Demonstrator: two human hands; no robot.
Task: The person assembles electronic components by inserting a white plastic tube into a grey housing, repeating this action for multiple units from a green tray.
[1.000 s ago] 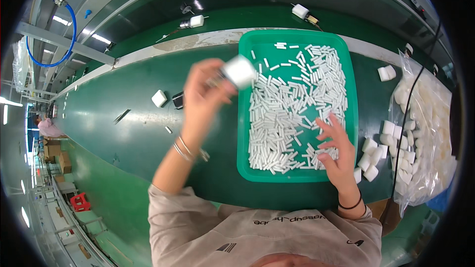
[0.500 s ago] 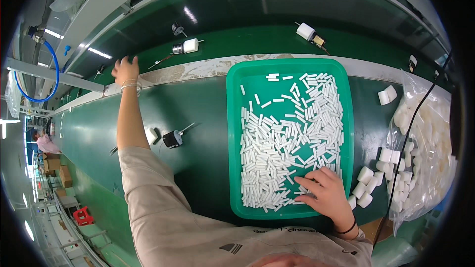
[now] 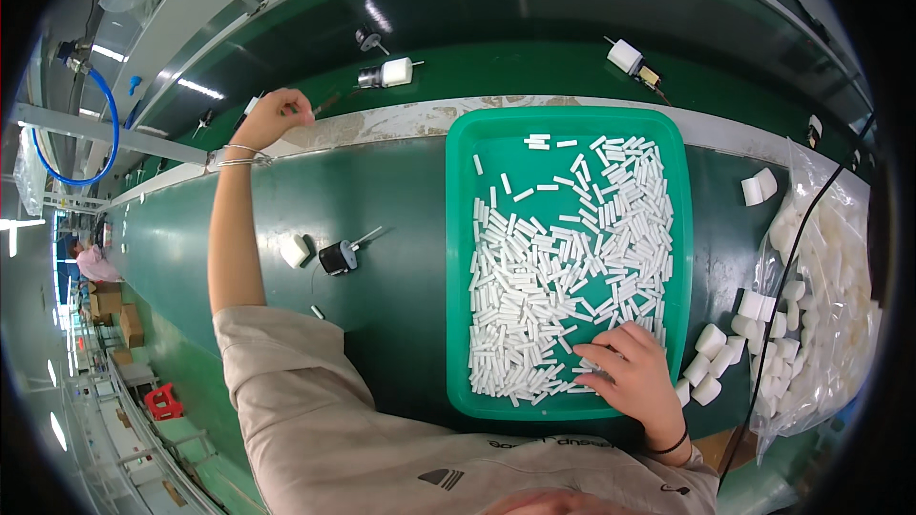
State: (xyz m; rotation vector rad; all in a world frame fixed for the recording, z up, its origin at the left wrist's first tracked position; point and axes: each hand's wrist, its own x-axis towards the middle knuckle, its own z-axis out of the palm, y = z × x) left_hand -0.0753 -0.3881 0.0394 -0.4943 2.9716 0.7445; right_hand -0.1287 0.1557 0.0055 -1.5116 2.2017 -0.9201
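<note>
Over the light rail along the belt's near edge is my left hand (image 3: pixel 284 116), its fingers curled together; what they hold, if anything, cannot be made out. A small black-and-white part (image 3: pixel 251 107) shows just behind this hand. Beside its fingertips, a thin wire runs toward a motor with a white cap (image 3: pixel 389 72). My right hand (image 3: pixel 630 370) rests in the near right corner of a green tray (image 3: pixel 458 257), thumb and fingers apart. Under its fingertips lie many short white sticks (image 3: pixel 520 310). A dark motor with a metal shaft (image 3: pixel 339 257) lies on the bench beside a white cap (image 3: pixel 295 250).
On the belt are another capped motor (image 3: pixel 628 58) and a small dark motor (image 3: pixel 368 39). White foam-like blocks (image 3: pixel 708 340) and a clear plastic bag (image 3: pixel 821 296) lie right of the tray, crossed by a black cable (image 3: pixel 794 257). A blue hose (image 3: pixel 116 133) hangs left.
My left hand has gone from spread fingers to curled ones and moved slightly right and away. The belt's motors appear farther right. My right hand stays in the tray.
</note>
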